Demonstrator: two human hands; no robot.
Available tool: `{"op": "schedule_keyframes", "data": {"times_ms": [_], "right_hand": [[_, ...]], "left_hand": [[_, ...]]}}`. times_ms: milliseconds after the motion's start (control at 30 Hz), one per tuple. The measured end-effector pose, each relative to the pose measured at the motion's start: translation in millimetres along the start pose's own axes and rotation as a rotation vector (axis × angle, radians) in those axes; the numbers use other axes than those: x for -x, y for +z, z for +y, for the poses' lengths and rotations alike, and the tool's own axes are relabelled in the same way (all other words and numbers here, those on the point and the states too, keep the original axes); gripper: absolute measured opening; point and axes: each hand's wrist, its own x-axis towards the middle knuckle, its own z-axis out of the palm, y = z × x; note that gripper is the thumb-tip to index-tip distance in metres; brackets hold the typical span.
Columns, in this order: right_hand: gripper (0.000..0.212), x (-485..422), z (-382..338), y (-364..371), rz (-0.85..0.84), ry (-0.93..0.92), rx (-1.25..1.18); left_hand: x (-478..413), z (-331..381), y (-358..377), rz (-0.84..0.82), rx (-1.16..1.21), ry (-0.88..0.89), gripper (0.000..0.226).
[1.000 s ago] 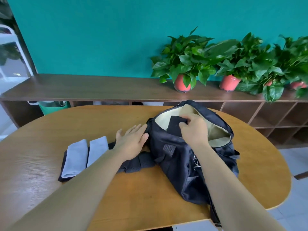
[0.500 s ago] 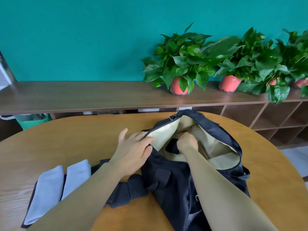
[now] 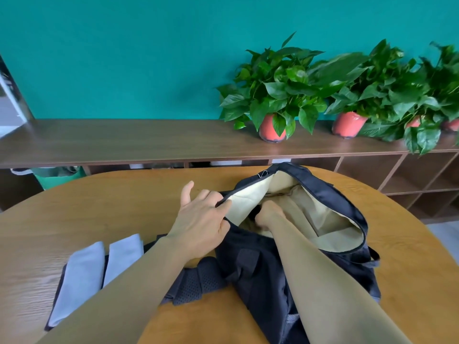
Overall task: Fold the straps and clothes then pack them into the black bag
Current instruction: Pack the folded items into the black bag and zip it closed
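Black fabric bag (image 3: pixel 248 269) with cream lining slumps on the oval wooden surface (image 3: pixel 99 207); it looks soft and light, best held by its rim, which the left hand (image 3: pixel 201 227) pinches open. Limp folded grey cloths (image 3: pixel 82 276) lie beside it. The right hand (image 3: pixel 269 216) reaches inside, its grip hidden.

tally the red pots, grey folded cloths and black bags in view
red pots: 4
grey folded cloths: 2
black bag: 1
total: 7
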Motion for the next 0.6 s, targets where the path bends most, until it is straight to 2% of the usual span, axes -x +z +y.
{"op": "schedule_keyframes", "data": {"times_ms": [100, 233, 400, 500, 600], "right_hand": [[0.006, -6, 0, 0, 0.075, -0.011, -0.035], [0.014, -6, 4, 1, 0.100, -0.003, -0.070], [0.024, 4, 10, -4, 0.097, -0.060, -0.052], [0.019, 17, 16, -9, 0.113, -0.089, -0.024], [0.004, 36, 22, -15, 0.154, -0.129, 0.012]], "left_hand": [[1, -2, -3, -0.050, -0.040, 0.006, 0.077], [1, -2, -4, -0.112, -0.028, -0.007, 0.048], [3, 1, -8, -0.111, -0.015, -0.007, 0.048], [10, 2, -16, -0.123, 0.001, -0.012, 0.053], [26, 1, -22, -0.141, -0.002, -0.056, 0.059]]}}
